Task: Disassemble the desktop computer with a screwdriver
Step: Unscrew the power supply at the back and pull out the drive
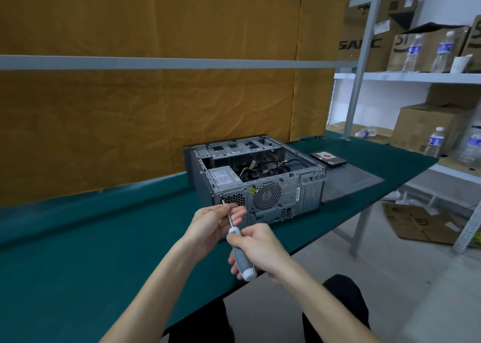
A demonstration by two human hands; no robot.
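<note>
Computer case point(260, 181) is lying open on the green table point(78, 251), its back panel facing the person. Right hand point(260, 249) is gripping the screwdriver point(240, 251) handle while left hand point(216, 223) fingers are pinching the shaft, steadying its tip on a corner screw point(221, 196).

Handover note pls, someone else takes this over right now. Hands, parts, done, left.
Right hand grips the screwdriver handle; left hand pinches its shaft, tip at a screw near the rear panel's top left corner.
Computer case lies on its side on the green table, side panel off and lying beside it, a drive behind that.
Left: that screw, power supply, internals.
</note>
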